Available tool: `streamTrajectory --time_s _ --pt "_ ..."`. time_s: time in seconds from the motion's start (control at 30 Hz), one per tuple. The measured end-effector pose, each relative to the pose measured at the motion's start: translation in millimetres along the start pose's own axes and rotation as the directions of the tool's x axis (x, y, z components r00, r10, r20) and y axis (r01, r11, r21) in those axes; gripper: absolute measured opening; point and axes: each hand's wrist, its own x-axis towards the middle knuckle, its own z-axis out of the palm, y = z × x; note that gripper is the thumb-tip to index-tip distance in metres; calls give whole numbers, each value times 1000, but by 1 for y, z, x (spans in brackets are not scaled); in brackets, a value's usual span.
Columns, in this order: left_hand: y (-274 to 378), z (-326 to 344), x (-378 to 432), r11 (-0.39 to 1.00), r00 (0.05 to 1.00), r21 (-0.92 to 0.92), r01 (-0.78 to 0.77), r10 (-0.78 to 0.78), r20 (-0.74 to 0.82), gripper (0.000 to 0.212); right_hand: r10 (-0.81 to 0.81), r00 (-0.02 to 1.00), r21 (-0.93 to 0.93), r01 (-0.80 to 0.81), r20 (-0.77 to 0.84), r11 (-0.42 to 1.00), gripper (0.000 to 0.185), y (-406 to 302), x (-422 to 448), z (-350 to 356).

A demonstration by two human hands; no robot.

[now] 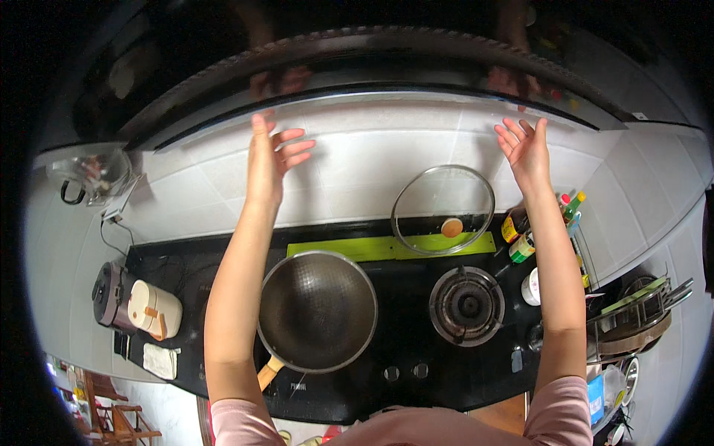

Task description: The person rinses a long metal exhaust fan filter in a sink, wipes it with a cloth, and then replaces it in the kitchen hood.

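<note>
Both my arms reach forward above the black cooktop. My left hand (273,153) is raised before the white tiled wall, fingers apart and nothing in it. My right hand (525,150) is lifted at about the same height, also empty with spread fingers. Below and between my arms, a dark wok (319,312) sits at the left of the cooktop, its wooden handle (270,372) partly behind my left forearm. To its right is a bare gas burner (467,305). A glass lid (432,195) with a round wooden knob (452,227) leans upright against the wall.
A black range hood (379,67) overhangs the wall. A green strip (346,248) runs along the cooktop's back edge. Sauce bottles (521,248) and a dish rack (630,329) stand right. A cream rice cooker (156,309), a dark cooker (110,295) and a folded cloth (160,360) are left.
</note>
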Motion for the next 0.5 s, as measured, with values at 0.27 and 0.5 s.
streamTrajectory --time_s 0.27,0.5 --pt "28 15 -91 927 879 212 309 -364 307 53 311 943 -440 -230 120 868 45 -7 -128 -29" --pt "18 39 -162 891 626 385 241 -446 640 33 443 891 -567 -416 -98 711 41 -20 -267 -91"
